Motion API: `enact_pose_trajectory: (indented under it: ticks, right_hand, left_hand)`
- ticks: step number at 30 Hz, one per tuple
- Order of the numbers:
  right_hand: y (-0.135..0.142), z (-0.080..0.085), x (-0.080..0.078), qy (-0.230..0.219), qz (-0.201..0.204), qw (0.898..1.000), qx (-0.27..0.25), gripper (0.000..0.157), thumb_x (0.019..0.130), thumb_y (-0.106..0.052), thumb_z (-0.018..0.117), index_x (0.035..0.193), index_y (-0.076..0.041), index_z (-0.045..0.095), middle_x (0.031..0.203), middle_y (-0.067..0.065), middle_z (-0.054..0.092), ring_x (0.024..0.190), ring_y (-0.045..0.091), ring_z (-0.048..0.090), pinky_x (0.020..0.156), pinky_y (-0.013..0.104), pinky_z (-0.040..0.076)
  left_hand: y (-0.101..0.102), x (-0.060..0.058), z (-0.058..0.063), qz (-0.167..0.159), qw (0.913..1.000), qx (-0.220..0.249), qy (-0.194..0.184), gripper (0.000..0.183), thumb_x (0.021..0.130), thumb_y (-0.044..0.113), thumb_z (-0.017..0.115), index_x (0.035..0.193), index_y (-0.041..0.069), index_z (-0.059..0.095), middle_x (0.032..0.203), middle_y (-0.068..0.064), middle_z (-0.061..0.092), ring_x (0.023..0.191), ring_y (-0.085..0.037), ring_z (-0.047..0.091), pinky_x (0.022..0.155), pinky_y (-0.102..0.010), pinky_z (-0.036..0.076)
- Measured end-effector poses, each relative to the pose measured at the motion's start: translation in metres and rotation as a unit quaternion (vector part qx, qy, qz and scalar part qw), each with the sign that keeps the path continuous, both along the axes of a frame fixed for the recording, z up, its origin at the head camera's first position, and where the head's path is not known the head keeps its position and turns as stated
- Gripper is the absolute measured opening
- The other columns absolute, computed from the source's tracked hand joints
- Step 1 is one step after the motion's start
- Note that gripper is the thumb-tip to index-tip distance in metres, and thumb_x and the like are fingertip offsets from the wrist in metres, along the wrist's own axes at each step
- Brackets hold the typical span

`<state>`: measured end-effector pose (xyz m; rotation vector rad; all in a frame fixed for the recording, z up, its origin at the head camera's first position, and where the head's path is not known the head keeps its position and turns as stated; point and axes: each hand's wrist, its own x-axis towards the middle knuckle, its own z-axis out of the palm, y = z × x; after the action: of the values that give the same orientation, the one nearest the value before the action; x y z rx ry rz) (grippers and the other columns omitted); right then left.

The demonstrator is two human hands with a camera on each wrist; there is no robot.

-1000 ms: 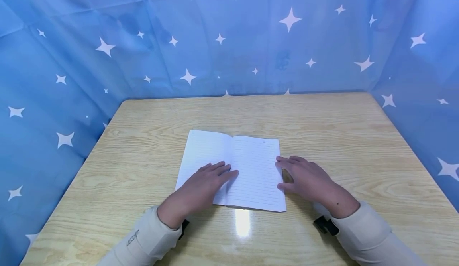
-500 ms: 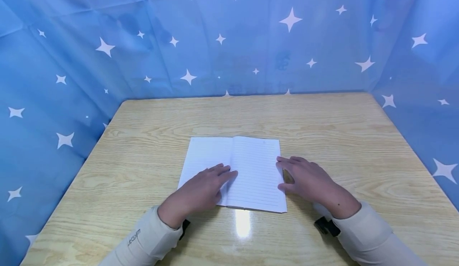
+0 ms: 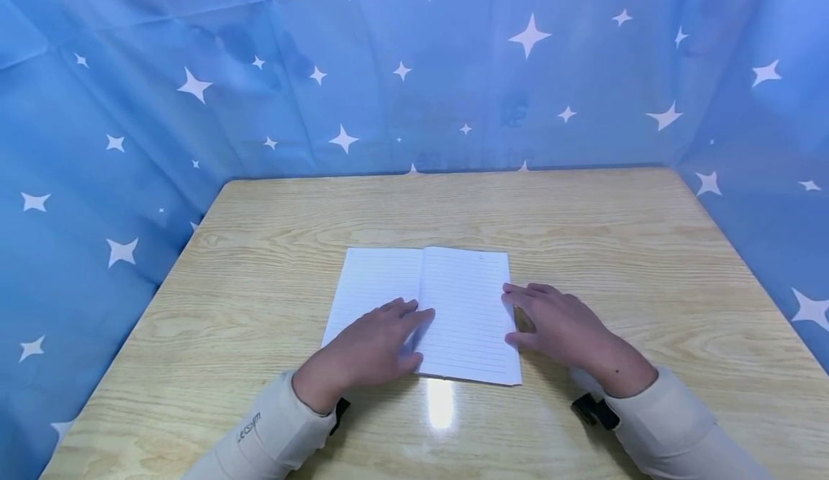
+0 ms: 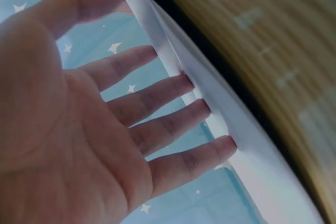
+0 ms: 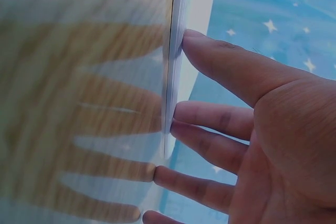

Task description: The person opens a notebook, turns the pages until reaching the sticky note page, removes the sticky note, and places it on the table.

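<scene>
An open notebook (image 3: 463, 314) with white lined pages lies flat on the wooden table. My left hand (image 3: 376, 343) rests on its left page near the fold, fingers spread. In the left wrist view, the fingertips (image 4: 227, 144) of that hand touch the paper, and the palm is off it. My right hand (image 3: 560, 322) is at the notebook's right edge. The right wrist view has the thumb and two fingers of the right hand (image 5: 294, 129) touching the page edge, while other fingertips meet the tabletop. Neither hand grasps anything.
The pale wood-grain table (image 3: 583, 221) reaches back to a blue curtain (image 3: 453, 70) with white stars. Another starry curtain hangs at each side. A bright light reflection shows on the tabletop just in front of the notebook.
The left page, slightly raised at its far edge a second ago, now lies flatter. My left thumb has spread out toward the fold. The right hand keeps its place at the edge.
</scene>
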<state>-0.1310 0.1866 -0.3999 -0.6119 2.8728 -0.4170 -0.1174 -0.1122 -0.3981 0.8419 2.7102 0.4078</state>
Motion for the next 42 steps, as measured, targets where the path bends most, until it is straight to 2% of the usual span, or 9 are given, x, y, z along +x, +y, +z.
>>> enact_pose_trajectory:
  ticks: [3,7,15,21,26,31,35,42]
  right_hand:
    - [-0.001,0.0,0.0,0.003,0.003,1.0,0.0,0.064,0.084,-0.034,0.08,0.137,-0.003,0.06,0.148,0.012,0.054,0.132,0.046,0.051,0.097,0.062,0.047]
    - [0.0,-0.001,0.001,0.005,-0.002,1.0,-0.002,0.066,0.083,-0.033,0.081,0.137,-0.003,0.059,0.148,0.012,0.054,0.132,0.046,0.05,0.098,0.062,0.047]
    - [0.001,-0.003,0.001,0.008,0.0,1.0,-0.001,0.068,0.083,-0.034,0.081,0.139,-0.002,0.058,0.148,0.013,0.054,0.132,0.046,0.05,0.096,0.063,0.047]
    - [0.0,-0.002,0.001,0.009,0.001,1.0,0.002,0.068,0.083,-0.035,0.081,0.139,-0.003,0.058,0.148,0.012,0.054,0.132,0.046,0.051,0.096,0.062,0.047]
    - [0.001,-0.003,0.0,0.014,0.004,1.0,0.0,0.068,0.083,-0.035,0.081,0.138,-0.003,0.059,0.148,0.012,0.054,0.131,0.046,0.052,0.096,0.062,0.048]
    - [0.001,-0.003,0.0,0.019,0.006,1.0,0.0,0.068,0.083,-0.035,0.081,0.138,-0.002,0.059,0.147,0.013,0.055,0.13,0.046,0.053,0.096,0.061,0.048]
    - [0.001,-0.003,0.0,0.018,0.004,1.0,0.002,0.068,0.082,-0.034,0.082,0.138,-0.002,0.059,0.147,0.013,0.055,0.13,0.045,0.053,0.096,0.062,0.048]
    - [0.001,-0.004,0.0,0.018,0.003,1.0,0.001,0.068,0.082,-0.034,0.082,0.137,-0.002,0.06,0.147,0.013,0.055,0.13,0.046,0.052,0.096,0.062,0.048]
  left_hand:
    - [0.001,0.002,0.001,0.01,0.9998,-0.012,-0.009,0.066,0.095,0.046,0.063,0.153,0.025,0.041,0.156,-0.013,0.044,0.145,-0.037,0.039,0.114,-0.054,0.037]
    - [0.005,0.003,0.001,0.01,0.9997,-0.024,-0.002,0.069,0.093,0.051,0.064,0.154,0.028,0.04,0.155,-0.013,0.044,0.145,-0.035,0.039,0.112,-0.054,0.04]
    - [0.016,0.004,-0.002,0.01,0.9972,-0.056,0.048,0.071,0.092,0.057,0.063,0.151,0.022,0.045,0.146,-0.016,0.052,0.138,-0.039,0.048,0.103,-0.053,0.049]
    - [0.024,0.006,0.0,0.016,0.9947,-0.083,0.059,0.073,0.09,0.059,0.064,0.151,0.023,0.045,0.141,-0.016,0.053,0.136,-0.04,0.049,0.098,-0.053,0.052]
    - [0.027,0.007,0.0,0.024,0.9937,-0.093,0.058,0.076,0.089,0.062,0.064,0.152,0.023,0.045,0.151,-0.017,0.045,0.137,-0.039,0.048,0.094,-0.053,0.053]
    - [0.029,0.006,-0.002,0.02,0.9932,-0.1,0.055,0.08,0.089,0.064,0.061,0.154,0.022,0.041,0.164,-0.003,0.031,0.139,-0.042,0.045,0.094,-0.056,0.052]
    - [0.03,0.005,-0.003,0.019,0.9931,-0.105,0.047,0.083,0.088,0.066,0.061,0.155,0.022,0.038,0.164,0.002,0.031,0.141,-0.045,0.043,0.096,-0.059,0.05]
    - [0.03,0.008,-0.001,0.017,0.9939,-0.101,0.041,0.088,0.082,0.066,0.068,0.154,0.025,0.04,0.163,-0.001,0.034,0.14,-0.046,0.043,0.096,-0.061,0.049]
